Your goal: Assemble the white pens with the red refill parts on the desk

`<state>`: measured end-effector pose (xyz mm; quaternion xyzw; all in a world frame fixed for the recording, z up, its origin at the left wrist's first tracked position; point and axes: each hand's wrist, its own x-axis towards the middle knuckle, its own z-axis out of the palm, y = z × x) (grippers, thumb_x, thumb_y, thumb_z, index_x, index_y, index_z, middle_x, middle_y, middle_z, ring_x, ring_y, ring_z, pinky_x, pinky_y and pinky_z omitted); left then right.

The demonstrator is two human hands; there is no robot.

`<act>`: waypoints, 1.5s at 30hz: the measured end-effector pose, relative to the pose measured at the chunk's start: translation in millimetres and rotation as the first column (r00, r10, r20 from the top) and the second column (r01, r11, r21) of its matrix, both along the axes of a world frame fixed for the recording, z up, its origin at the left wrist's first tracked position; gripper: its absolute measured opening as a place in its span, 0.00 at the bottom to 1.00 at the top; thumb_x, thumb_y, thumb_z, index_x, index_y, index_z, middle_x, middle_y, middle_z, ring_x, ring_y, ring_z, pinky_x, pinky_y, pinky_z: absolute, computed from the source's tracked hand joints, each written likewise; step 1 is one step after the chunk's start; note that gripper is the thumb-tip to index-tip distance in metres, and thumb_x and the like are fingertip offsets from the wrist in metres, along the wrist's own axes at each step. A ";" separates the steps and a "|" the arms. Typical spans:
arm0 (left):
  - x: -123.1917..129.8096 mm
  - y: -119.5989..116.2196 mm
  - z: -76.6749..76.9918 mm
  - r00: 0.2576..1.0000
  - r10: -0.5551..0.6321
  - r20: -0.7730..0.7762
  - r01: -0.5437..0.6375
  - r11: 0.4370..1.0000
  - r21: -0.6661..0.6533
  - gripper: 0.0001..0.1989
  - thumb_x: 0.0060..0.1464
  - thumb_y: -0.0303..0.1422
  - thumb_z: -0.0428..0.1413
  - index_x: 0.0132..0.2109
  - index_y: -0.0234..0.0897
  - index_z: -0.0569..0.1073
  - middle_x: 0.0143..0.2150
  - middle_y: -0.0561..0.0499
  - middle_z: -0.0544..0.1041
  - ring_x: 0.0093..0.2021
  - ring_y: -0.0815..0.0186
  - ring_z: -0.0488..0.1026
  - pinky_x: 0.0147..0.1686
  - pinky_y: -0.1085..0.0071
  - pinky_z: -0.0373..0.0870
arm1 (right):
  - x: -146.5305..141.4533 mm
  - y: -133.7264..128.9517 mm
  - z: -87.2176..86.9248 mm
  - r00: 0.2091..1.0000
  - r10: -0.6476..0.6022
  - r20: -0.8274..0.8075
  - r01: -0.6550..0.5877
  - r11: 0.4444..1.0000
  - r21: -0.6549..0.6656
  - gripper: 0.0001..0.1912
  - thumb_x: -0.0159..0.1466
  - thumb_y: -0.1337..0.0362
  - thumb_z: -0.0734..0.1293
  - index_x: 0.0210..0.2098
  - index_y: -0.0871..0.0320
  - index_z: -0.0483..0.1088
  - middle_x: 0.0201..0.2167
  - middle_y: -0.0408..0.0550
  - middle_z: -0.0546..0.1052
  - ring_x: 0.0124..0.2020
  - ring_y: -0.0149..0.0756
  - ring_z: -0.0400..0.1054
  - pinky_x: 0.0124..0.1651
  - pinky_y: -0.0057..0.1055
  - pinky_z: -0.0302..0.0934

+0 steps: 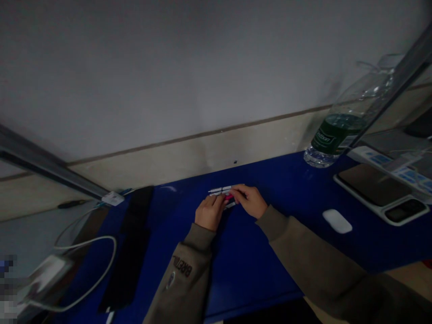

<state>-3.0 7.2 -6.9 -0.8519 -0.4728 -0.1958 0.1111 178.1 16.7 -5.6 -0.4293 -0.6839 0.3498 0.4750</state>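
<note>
Several slim white pens (220,190) lie side by side near the back of the blue table, partly covered by the hands. A small pink-red item (229,196), perhaps a pen or its cap, sits between the fingertips of both hands. My left hand (209,211) is closed, its fingers bent around the left end of the pink item, just in front of the white pens. My right hand (250,199) pinches the same item from the right, thumb and fingers together, above the right ends of the pens.
On the blue table (249,270), a white mouse (337,221) and a scale (381,189) lie at right. A large clear bottle (340,126) stands behind them. Black strips (126,261) and a white cable (113,256) are at left. Metal posts rise at both sides before the wall.
</note>
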 end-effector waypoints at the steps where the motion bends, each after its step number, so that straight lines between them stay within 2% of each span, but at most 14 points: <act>1: 0.0 -0.7 -0.1 1.000 0.011 0.014 -0.011 1.000 -0.011 0.16 0.64 0.40 0.46 0.50 0.39 0.72 0.39 0.48 0.77 0.39 0.65 0.73 0.37 0.72 0.67 | -0.1 0.3 -0.6 1.000 0.011 -0.010 -0.011 1.000 0.007 0.11 0.67 0.61 0.59 0.40 0.57 0.72 0.26 0.43 0.74 0.28 0.31 0.68 0.35 0.29 0.63; 3: -0.4 -2.0 -0.3 0.998 0.053 0.041 -0.052 0.998 -0.033 0.15 0.64 0.40 0.46 0.51 0.41 0.71 0.41 0.49 0.77 0.40 0.65 0.74 0.35 0.73 0.66 | -0.4 0.1 -0.3 0.999 0.030 -0.033 -0.028 0.998 0.058 0.11 0.65 0.64 0.61 0.45 0.56 0.71 0.35 0.47 0.76 0.36 0.33 0.70 0.41 0.31 0.64; 5: -1.0 -3.1 -0.2 0.994 0.090 0.055 -0.087 0.995 -0.057 0.15 0.64 0.40 0.47 0.52 0.43 0.71 0.42 0.49 0.78 0.40 0.66 0.74 0.32 0.74 0.66 | -0.6 -1.0 1.5 0.999 0.030 -0.015 -0.028 0.991 0.129 0.13 0.64 0.67 0.63 0.47 0.55 0.70 0.41 0.49 0.75 0.42 0.36 0.69 0.45 0.33 0.63; 7: -1.2 -3.9 0.1 0.994 0.096 0.049 -0.092 0.992 -0.085 0.15 0.63 0.40 0.47 0.52 0.44 0.71 0.42 0.49 0.78 0.39 0.66 0.74 0.31 0.75 0.65 | -0.3 -2.2 3.1 1.000 0.012 0.015 -0.014 0.988 0.152 0.13 0.63 0.66 0.64 0.47 0.55 0.70 0.39 0.49 0.75 0.40 0.36 0.69 0.43 0.33 0.63; 10: -0.4 -4.1 0.8 0.998 0.057 0.025 -0.054 0.992 -0.113 0.14 0.63 0.40 0.46 0.50 0.44 0.71 0.40 0.49 0.77 0.38 0.67 0.74 0.33 0.75 0.66 | 0.3 -2.7 3.7 1.000 -0.013 0.027 0.011 0.997 0.080 0.10 0.65 0.62 0.62 0.43 0.57 0.72 0.30 0.46 0.76 0.30 0.33 0.69 0.35 0.29 0.62; 12: 0.7 -3.4 1.2 1.000 0.018 0.017 -0.016 0.994 -0.106 0.14 0.64 0.39 0.46 0.48 0.41 0.72 0.39 0.49 0.77 0.39 0.66 0.73 0.36 0.74 0.67 | 0.4 -2.2 2.9 0.999 -0.026 0.024 0.024 0.998 0.050 0.12 0.67 0.61 0.59 0.40 0.58 0.73 0.27 0.45 0.75 0.27 0.31 0.68 0.33 0.28 0.61; 16: 2.4 -1.6 0.5 1.000 -0.018 0.020 0.020 0.997 -0.072 0.14 0.65 0.36 0.44 0.45 0.37 0.72 0.39 0.46 0.77 0.41 0.64 0.73 0.41 0.71 0.67 | -0.6 -1.8 1.5 1.000 -0.008 0.017 0.007 0.994 0.107 0.12 0.67 0.64 0.58 0.45 0.56 0.71 0.36 0.47 0.77 0.34 0.33 0.70 0.39 0.30 0.63; 20: 3.2 -3.1 -0.8 0.998 0.054 0.037 -0.049 0.992 -0.118 0.13 0.65 0.37 0.45 0.46 0.37 0.71 0.38 0.47 0.77 0.38 0.65 0.74 0.35 0.73 0.67 | -0.6 -3.3 2.7 0.999 -0.004 0.051 -0.005 0.982 0.191 0.13 0.67 0.67 0.58 0.47 0.54 0.70 0.41 0.49 0.75 0.43 0.37 0.68 0.47 0.35 0.62; 25: 3.3 -5.6 0.4 0.997 0.075 0.030 -0.068 0.978 -0.195 0.13 0.64 0.39 0.46 0.47 0.40 0.70 0.40 0.49 0.78 0.38 0.67 0.75 0.31 0.76 0.66 | 0.1 -4.8 3.8 0.995 0.004 0.096 -0.024 0.978 0.205 0.12 0.66 0.67 0.60 0.46 0.55 0.70 0.39 0.50 0.74 0.40 0.37 0.68 0.43 0.34 0.62; 30: 3.3 -5.5 1.1 1.000 -0.006 0.014 0.009 0.974 -0.228 0.13 0.64 0.39 0.46 0.48 0.41 0.70 0.42 0.49 0.77 0.40 0.66 0.75 0.36 0.74 0.68 | -1.4 -2.8 -1.4 0.998 0.002 0.055 -0.006 0.998 0.063 0.11 0.67 0.62 0.59 0.46 0.55 0.69 0.27 0.44 0.74 0.26 0.32 0.68 0.31 0.29 0.61; 35: 1.7 -5.8 1.0 0.999 0.017 0.044 -0.008 0.980 -0.201 0.12 0.63 0.38 0.48 0.50 0.41 0.70 0.43 0.48 0.77 0.42 0.66 0.75 0.37 0.75 0.69 | -2.2 -3.6 0.5 1.000 0.025 0.001 -0.025 0.994 0.103 0.12 0.66 0.66 0.60 0.48 0.54 0.68 0.37 0.47 0.76 0.37 0.34 0.70 0.41 0.31 0.64; 39: 0.5 -5.8 0.2 0.998 0.029 0.056 -0.020 0.988 -0.156 0.13 0.63 0.39 0.48 0.50 0.40 0.70 0.44 0.48 0.77 0.43 0.65 0.75 0.36 0.74 0.69 | -1.7 -5.0 3.7 0.999 -0.005 0.044 -0.003 0.985 0.174 0.12 0.65 0.68 0.61 0.47 0.55 0.69 0.36 0.49 0.74 0.39 0.36 0.68 0.44 0.34 0.63; 41: 0.3 -5.5 0.2 0.999 0.010 0.052 -0.003 0.990 -0.139 0.13 0.63 0.39 0.47 0.50 0.40 0.70 0.43 0.48 0.77 0.43 0.64 0.75 0.37 0.73 0.70 | -1.6 -4.6 2.9 0.998 -0.011 0.054 0.002 0.986 0.164 0.12 0.65 0.67 0.61 0.47 0.55 0.69 0.36 0.49 0.74 0.38 0.36 0.68 0.42 0.33 0.63; 45: 0.5 -3.7 1.4 0.996 -0.060 0.060 0.065 0.994 -0.085 0.14 0.64 0.38 0.46 0.48 0.38 0.71 0.42 0.46 0.77 0.44 0.64 0.74 0.42 0.70 0.71 | -2.1 -3.1 -1.4 0.999 0.008 0.053 -0.011 0.999 0.040 0.12 0.67 0.61 0.60 0.48 0.55 0.69 0.30 0.45 0.75 0.30 0.33 0.69 0.34 0.29 0.63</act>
